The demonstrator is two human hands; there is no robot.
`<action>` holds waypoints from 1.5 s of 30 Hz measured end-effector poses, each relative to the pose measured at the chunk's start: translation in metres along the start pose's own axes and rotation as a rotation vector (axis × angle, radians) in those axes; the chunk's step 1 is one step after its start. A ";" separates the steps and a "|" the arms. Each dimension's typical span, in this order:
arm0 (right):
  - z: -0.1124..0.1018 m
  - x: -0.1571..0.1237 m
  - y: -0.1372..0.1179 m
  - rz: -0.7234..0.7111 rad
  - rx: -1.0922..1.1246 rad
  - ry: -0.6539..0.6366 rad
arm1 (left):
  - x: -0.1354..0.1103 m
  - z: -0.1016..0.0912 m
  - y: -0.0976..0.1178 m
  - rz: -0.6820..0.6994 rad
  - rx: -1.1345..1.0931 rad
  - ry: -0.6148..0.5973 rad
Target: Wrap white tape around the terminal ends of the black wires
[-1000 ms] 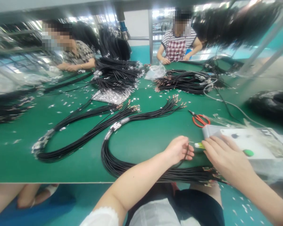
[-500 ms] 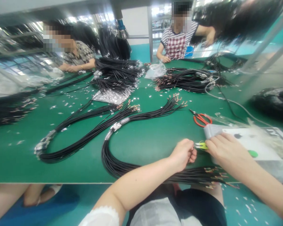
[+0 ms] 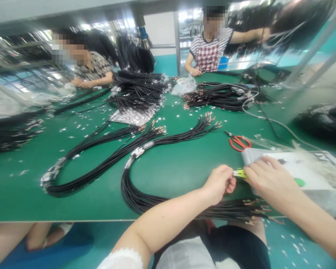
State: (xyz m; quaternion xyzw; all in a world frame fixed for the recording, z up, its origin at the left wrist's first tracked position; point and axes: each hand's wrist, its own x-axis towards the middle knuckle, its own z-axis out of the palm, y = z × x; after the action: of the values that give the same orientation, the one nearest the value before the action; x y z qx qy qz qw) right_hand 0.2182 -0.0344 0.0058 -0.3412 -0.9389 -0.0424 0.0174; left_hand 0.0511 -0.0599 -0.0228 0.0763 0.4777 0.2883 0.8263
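My left hand [image 3: 218,184] is closed in a pinch at the tip of a small yellow-green tool [image 3: 241,173] with pale tips. What its fingers hold, if anything, is hidden. My right hand [image 3: 268,175] is closed on the tool's other end, beside a grey-white box [image 3: 274,154]. Below both hands runs a curved bundle of black cables [image 3: 128,190] with bare copper ends and white tags, partly covered by my left forearm. A pair of red-handled cutters [image 3: 240,143] lies just beyond the box.
A second bent cable bundle [image 3: 70,188] lies to the left on the green table [image 3: 173,168]. Farther back are cable piles [image 3: 142,87], a clear plastic bag [image 3: 184,86] and a grey cord [image 3: 285,130]. Two co-workers sit across; one person's arm [image 3: 249,36] is outstretched.
My left hand has shifted slightly right, closer to the yellow-green tool's tips. My right hand stays nearly still. Across the table, a co-worker's arm has stretched farther right with a pale cord.
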 end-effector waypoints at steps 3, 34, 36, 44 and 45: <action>0.001 -0.002 -0.002 0.009 -0.007 -0.023 | 0.000 -0.001 0.001 0.000 0.002 -0.016; 0.018 0.005 0.046 0.178 0.238 0.186 | 0.001 -0.023 0.013 0.026 -0.035 -0.019; 0.009 0.008 0.041 0.154 0.268 0.232 | -0.001 -0.022 0.013 0.040 -0.041 -0.039; -0.009 0.026 -0.017 0.067 0.471 0.277 | -0.014 -0.014 0.016 0.102 -0.021 -0.135; -0.008 0.027 -0.022 0.072 0.478 0.275 | -0.015 -0.013 0.017 0.106 -0.010 -0.141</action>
State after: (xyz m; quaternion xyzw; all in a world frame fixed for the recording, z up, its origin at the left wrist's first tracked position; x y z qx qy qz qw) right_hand 0.1833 -0.0342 0.0136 -0.3515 -0.8984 0.1350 0.2260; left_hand 0.0276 -0.0565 -0.0122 0.1173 0.4121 0.3279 0.8419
